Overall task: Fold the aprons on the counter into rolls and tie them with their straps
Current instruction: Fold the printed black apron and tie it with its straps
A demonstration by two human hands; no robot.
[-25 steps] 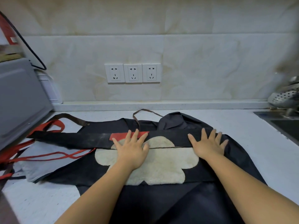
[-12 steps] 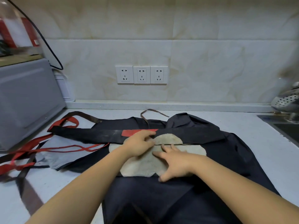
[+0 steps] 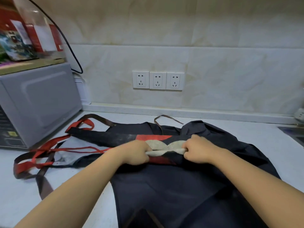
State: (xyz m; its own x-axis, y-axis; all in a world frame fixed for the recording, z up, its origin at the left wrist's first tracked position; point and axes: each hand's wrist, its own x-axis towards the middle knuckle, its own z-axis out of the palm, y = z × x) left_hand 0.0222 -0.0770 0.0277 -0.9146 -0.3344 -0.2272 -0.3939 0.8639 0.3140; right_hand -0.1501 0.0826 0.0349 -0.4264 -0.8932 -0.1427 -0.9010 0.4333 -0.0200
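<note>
Your left hand (image 3: 137, 152) and right hand (image 3: 198, 149) grip the dark, cream-patched apron (image 3: 172, 186), its fold running left–right.

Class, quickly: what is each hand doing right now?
Left hand: closed, gripping the rolled edge of the apron.
Right hand: closed, gripping the same edge.

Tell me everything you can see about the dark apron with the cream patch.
The apron is dark navy cloth with a fluffy cream patch and red trim. It lies spread on the counter over more dark fabric, its middle bunched into a fold. The left hand and right hand grip that fold at either end of the patch. Its red straps trail leftward across the counter.
</note>
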